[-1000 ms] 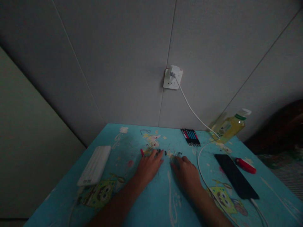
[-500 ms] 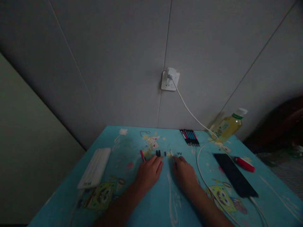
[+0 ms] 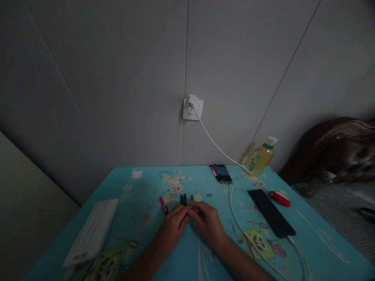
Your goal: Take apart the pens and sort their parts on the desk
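Observation:
My left hand (image 3: 175,223) and my right hand (image 3: 210,223) meet over the table, fingertips pinched together. A small red piece (image 3: 193,209) shows between them; the fingers hide most of it, and its exact kind is unclear. Just left of my left hand lies a red and black pen part (image 3: 163,204). Beyond the fingertips are two short black pen parts (image 3: 183,200), a smaller dark piece (image 3: 192,198) and thin white sticks like pen refills (image 3: 198,196).
A row of several pens (image 3: 220,174) lies at the back. A bottle of yellow liquid (image 3: 260,159) stands behind a white cable (image 3: 231,195). To the right are a black phone-like slab (image 3: 272,212) and a red object (image 3: 280,198); at left, a white power bank (image 3: 92,230).
My right hand has come left to meet my left hand, and a red piece now shows between the fingers. The view has swung right, so the scene sits further left.

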Tool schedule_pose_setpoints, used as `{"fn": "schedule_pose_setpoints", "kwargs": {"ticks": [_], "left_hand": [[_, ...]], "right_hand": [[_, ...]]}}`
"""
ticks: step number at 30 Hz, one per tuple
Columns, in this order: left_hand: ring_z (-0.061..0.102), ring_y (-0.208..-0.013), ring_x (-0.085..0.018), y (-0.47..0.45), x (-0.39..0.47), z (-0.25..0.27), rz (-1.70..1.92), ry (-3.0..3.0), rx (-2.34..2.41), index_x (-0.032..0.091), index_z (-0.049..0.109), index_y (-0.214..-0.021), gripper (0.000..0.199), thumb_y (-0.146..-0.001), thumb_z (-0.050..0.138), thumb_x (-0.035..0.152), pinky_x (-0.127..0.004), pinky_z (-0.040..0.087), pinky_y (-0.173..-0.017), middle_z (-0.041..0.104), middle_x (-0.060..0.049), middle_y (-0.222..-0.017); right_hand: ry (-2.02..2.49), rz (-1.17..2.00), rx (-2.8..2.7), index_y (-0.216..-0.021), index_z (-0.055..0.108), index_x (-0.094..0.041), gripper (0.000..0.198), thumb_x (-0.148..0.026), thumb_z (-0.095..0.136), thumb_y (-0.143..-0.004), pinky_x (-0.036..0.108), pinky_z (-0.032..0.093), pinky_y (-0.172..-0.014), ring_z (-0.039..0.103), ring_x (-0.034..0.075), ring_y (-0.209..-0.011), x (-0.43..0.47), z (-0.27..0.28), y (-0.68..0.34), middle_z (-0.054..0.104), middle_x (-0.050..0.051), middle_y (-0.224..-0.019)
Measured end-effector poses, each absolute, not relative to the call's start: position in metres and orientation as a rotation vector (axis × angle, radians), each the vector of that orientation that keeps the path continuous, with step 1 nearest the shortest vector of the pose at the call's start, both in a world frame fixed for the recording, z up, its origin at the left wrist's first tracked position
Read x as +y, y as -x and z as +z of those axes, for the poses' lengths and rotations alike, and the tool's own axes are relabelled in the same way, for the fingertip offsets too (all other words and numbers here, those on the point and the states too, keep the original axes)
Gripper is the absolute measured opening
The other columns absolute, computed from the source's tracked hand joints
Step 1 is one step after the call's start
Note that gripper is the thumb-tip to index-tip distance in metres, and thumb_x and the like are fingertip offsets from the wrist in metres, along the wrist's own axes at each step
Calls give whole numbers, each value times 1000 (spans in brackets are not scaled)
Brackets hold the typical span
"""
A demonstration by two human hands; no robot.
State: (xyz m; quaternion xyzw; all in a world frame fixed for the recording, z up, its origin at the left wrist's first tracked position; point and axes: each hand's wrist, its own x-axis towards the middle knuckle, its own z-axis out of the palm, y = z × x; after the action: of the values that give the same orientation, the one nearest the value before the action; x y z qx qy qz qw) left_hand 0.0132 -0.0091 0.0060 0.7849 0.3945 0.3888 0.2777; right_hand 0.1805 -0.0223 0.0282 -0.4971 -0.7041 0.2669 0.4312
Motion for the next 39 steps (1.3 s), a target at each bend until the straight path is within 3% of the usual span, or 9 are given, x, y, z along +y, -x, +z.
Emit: {"fn": "schedule_pose_setpoints", "kwargs": {"ticks": [4,9,12,17,23,29,32,39], "left_hand": [[67,-93,-24,-10,-2,5,1122,-1852,1074,21,72,-102,21,-88,60,33,-37,55,-86,71,-9,-98],[70,-87,-24,-6,6,10,1231,-1290,1164,15,68,-102,40,-74,74,42,-34,57,-78,73,-8,-92],[69,-75,-19,-5,8,12,1292,-1219,1114,15,62,-107,43,-75,74,42,-29,55,-72,71,-4,-82],[65,-65,-15,-4,7,16,1382,-1211,1093,18,54,-117,51,-75,75,39,-26,53,-64,68,0,-77],[68,-77,-16,5,10,19,1399,-1276,1145,18,58,-116,46,-77,71,39,-26,55,-70,70,-3,-88],[67,-99,-19,3,5,12,1337,-1388,1067,19,56,-125,43,-86,64,36,-29,53,-87,69,-7,-107],[67,-99,-19,1,3,13,1347,-1403,1058,19,56,-124,41,-87,63,35,-30,53,-87,69,-7,-107],[67,-86,-17,1,8,18,1374,-1312,1040,18,57,-115,37,-84,66,35,-27,54,-75,69,-5,-94]], "right_hand": [[1223,829,-1625,-97,75,-21,23,-39,63,-89,27,47,-72,63,17,-77,-18,25,-180,73,4,-88],[1207,1130,-1318,-87,74,-16,33,-48,71,-80,24,42,-58,55,12,-60,-11,21,-177,68,1,-70],[1112,1355,-1288,-92,73,-15,41,-53,73,-76,22,39,-52,51,9,-53,-12,18,-174,68,0,-71],[989,1605,-1412,-95,74,-16,45,-56,72,-76,20,39,-52,57,10,-58,-19,16,-173,71,2,-80],[941,1602,-1355,-87,73,-13,52,-63,61,-82,22,44,-56,56,9,-55,-17,19,-174,67,2,-72],[868,1665,-1358,-96,73,-14,44,-53,71,-78,24,45,-61,58,9,-60,-16,8,-172,68,3,-81],[899,1668,-1352,-91,74,-13,41,-51,73,-77,24,44,-60,55,9,-57,-16,4,-171,67,2,-77],[997,1603,-1323,-97,75,-15,37,-46,74,-77,22,40,-56,50,9,-56,-14,7,-171,63,-1,-70]]}}
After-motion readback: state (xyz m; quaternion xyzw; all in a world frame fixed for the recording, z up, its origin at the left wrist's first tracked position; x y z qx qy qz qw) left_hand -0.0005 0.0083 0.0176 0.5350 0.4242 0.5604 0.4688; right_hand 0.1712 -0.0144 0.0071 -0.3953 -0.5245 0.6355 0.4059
